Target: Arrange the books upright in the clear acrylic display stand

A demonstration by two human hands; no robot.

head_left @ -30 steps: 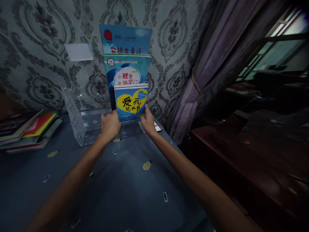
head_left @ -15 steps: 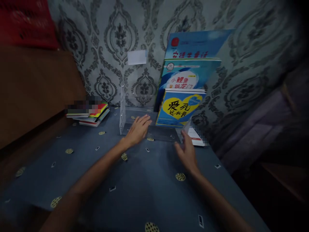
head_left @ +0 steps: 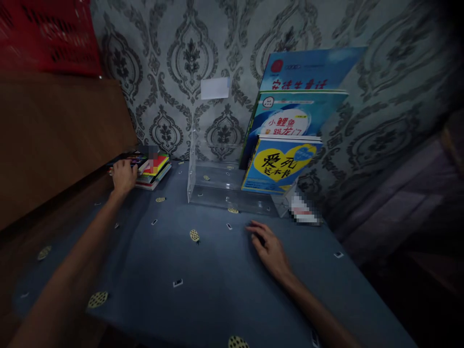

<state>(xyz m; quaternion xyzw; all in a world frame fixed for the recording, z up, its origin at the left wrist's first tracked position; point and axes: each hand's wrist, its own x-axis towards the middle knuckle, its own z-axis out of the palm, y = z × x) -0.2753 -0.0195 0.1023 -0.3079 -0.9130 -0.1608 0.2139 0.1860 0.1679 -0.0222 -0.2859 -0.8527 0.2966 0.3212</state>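
My left hand [head_left: 124, 178] is at the left book pile, its curled fingers and thumb closed on the dark-covered top book [head_left: 139, 161]. The lower books [head_left: 155, 179] show red, yellow and white edges. Over the cloth in front of the rack hovers my right hand [head_left: 270, 251], fingers loosely apart and holding nothing. The clear acrylic tiered rack [head_left: 224, 195] stands against the wall. On its right side three books lean back in steps: a blue book with a yellow heart [head_left: 275, 166], a teal book [head_left: 300, 108] behind it, and a taller blue book [head_left: 311, 67] at the back.
A dark patterned cloth [head_left: 203, 275] covers the table. Right of the rack lies a white item [head_left: 304, 210], blurred out. A brown wooden panel [head_left: 61, 140] borders the left side, with a red basket [head_left: 50, 38] above it. A white card [head_left: 215, 88] shows against the patterned wall.
My left hand has gone from the rack leftward to the book pile. My right hand has come away from the rack's right end toward me. The view has shifted slightly left.
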